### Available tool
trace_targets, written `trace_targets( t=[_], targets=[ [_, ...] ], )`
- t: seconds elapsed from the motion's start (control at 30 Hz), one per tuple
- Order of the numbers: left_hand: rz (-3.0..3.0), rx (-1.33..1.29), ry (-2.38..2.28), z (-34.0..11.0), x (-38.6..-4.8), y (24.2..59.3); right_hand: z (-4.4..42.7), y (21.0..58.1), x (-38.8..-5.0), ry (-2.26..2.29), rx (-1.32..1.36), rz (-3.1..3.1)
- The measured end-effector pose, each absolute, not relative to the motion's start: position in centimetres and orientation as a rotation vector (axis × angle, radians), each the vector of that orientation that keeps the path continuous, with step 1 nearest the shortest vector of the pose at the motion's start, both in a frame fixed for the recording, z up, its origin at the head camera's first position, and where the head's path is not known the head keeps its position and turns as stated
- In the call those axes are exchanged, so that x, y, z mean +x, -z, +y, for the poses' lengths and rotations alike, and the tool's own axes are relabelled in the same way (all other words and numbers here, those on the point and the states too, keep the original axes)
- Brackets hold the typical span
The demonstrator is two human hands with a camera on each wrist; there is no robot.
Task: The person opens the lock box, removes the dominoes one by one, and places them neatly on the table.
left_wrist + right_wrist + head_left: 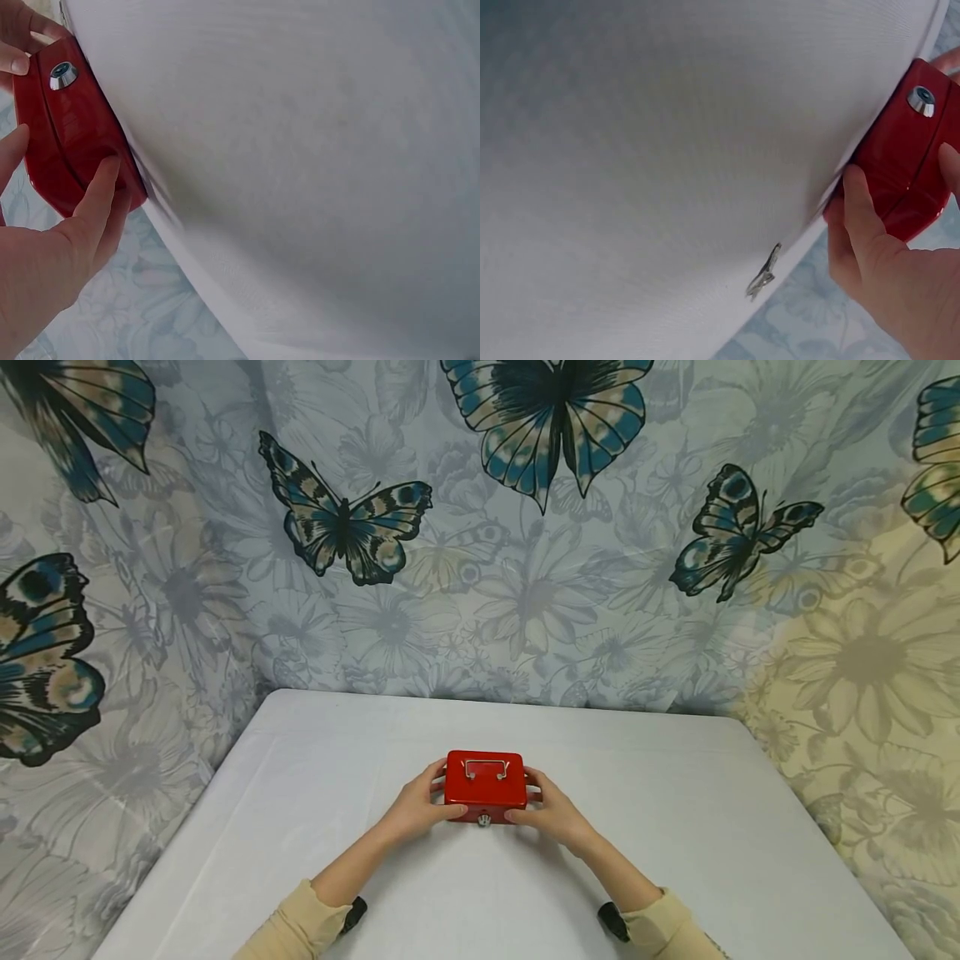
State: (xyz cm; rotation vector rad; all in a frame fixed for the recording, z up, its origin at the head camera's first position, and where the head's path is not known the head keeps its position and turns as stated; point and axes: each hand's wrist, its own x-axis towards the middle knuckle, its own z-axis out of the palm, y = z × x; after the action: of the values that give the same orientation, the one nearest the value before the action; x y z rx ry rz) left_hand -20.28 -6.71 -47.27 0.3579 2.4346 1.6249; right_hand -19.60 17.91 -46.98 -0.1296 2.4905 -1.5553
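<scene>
Beige sleeves (296,922), then both hands (416,802) (557,812), red box (485,792) between them in their grip

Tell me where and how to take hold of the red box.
Best grip the red box by its two ends, one hand from each side, as the left hand and right hand do now. It looks wider than deep, and this hold leaves the front lock and the lid's wire handle uncovered.

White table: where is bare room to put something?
Free table: between the red box and patterned wall; leftward from the left hand. Crowded: around the box, held by the right hand too; a small metallic item lies near that hand.
</scene>
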Motion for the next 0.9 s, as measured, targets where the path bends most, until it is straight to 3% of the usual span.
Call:
trace_targets(
  t=[0.9],
  targets=[
    [2.524, 0.365, -1.571, -6.69, -20.53, 47.33, 17.71, 46.58, -19.79, 1.446, -0.096, 2.579]
  ],
)
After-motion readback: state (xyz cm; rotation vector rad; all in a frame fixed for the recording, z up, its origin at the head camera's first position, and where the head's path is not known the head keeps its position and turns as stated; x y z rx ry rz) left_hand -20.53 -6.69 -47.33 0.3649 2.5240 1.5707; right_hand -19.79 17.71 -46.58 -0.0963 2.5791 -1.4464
